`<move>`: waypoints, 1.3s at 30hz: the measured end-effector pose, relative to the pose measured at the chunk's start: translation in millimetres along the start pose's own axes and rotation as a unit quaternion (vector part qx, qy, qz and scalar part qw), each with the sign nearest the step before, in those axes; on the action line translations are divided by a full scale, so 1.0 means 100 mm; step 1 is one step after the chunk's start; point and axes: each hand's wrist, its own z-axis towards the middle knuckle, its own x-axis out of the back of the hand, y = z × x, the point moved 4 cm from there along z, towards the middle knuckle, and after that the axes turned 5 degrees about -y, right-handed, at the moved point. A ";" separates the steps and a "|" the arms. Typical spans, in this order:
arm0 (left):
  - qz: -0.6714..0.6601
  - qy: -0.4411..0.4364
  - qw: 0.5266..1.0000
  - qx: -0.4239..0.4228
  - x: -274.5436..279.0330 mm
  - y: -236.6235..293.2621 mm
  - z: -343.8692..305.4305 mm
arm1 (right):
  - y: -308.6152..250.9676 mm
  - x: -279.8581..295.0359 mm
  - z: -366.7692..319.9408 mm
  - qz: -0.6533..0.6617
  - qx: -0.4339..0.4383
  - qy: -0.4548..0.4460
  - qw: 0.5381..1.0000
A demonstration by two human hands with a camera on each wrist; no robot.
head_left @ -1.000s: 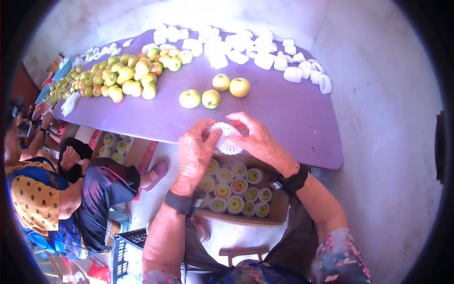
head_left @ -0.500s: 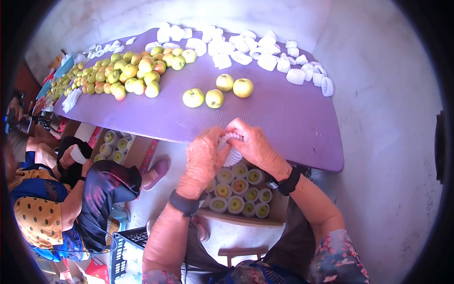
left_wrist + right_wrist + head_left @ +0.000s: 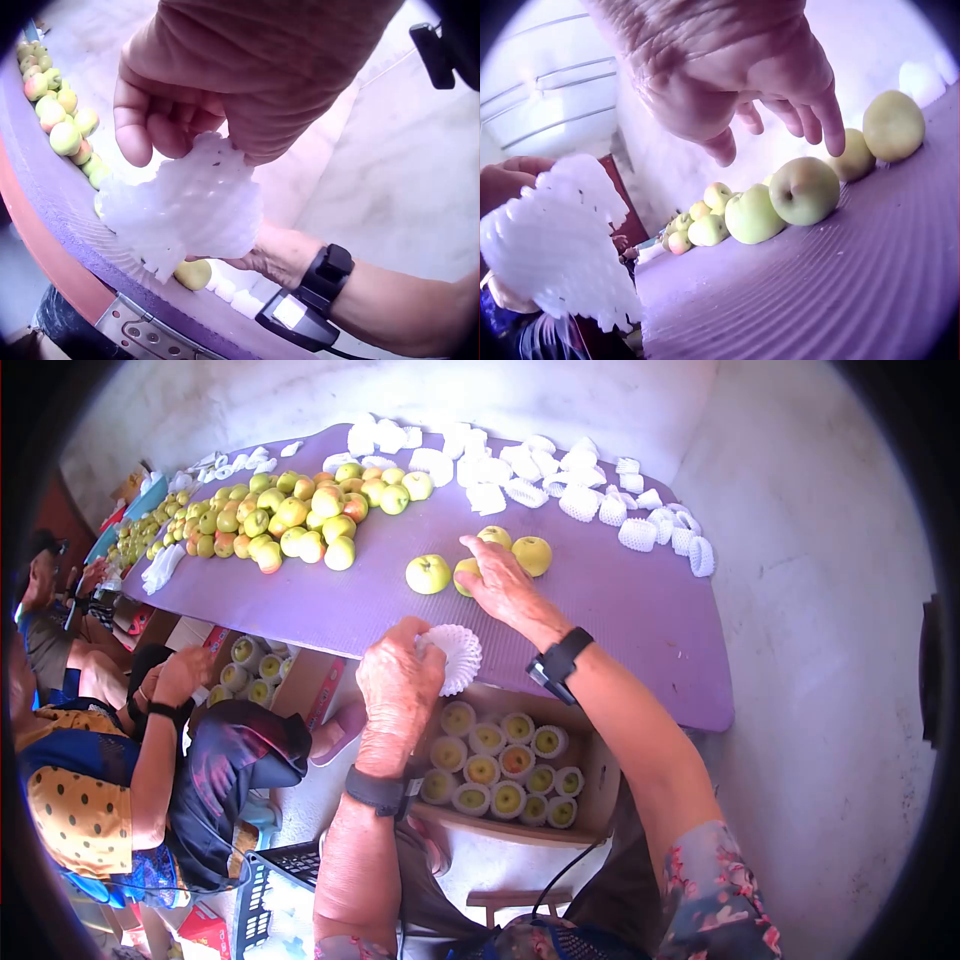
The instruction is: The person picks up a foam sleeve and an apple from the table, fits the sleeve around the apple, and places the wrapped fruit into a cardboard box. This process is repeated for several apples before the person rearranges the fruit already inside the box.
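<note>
Through the head feed I see the left hand (image 3: 395, 670) pinching a white foam sleeve (image 3: 455, 658) between thumb and fingers, the netting flared out to the right, by the near edge of the purple table (image 3: 640, 640). The right hand (image 3: 508, 588) is fairly wide, and I see nothing in its grasp: the thumb stands apart from loosely bent fingers, which reach down over a group of four yellow-green apples (image 3: 428, 574). On the right wrist feed the palm hangs above the nearer fruit; I cannot tell whether a fingertip touches one of the farther ones. The four sit near the middle of the table, right of a large apple heap (image 3: 290, 515) and on the near side of the loose foam sleeves (image 3: 580, 503) along the far edge. Below the near edge I have a cardboard box (image 3: 600, 780) of sleeved apples (image 3: 482, 770), and farther left a second carton (image 3: 304, 688) with red printing on its side, too small for me to read. A white label (image 3: 290, 311) shows on the black device (image 3: 319, 334) at the right wrist, its print too blurred to make out
</note>
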 end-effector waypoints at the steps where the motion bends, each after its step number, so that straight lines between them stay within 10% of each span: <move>1: -0.002 0.006 1.000 -0.008 -0.02 0.00 -0.01 | 0.02 -0.06 0.06 -0.002 -0.039 -0.041 0.998; 13: -0.074 0.003 0.997 0.012 0.04 0.02 0.01 | 0.16 -0.05 -0.04 0.009 -0.151 -0.063 0.986; 16: -0.068 0.048 0.996 -0.029 0.00 0.04 0.02 | 0.21 0.03 -0.09 0.077 -0.182 -0.183 0.963; 23: -0.113 0.021 0.993 0.003 -0.08 0.16 0.01 | 0.24 0.42 -0.55 0.190 -0.209 -0.084 0.955; 29: -0.060 0.004 0.998 -0.008 -0.30 0.29 0.01 | -0.04 0.84 -0.99 0.598 -0.171 0.011 0.783; 35: -0.099 -0.056 0.993 0.018 -0.44 0.53 -0.01 | -0.34 0.93 -1.07 0.497 -0.091 -0.060 0.861; 39: -0.144 -0.077 0.986 0.020 -0.56 0.54 -0.05 | -0.22 0.92 -1.14 0.548 -0.116 -0.068 0.826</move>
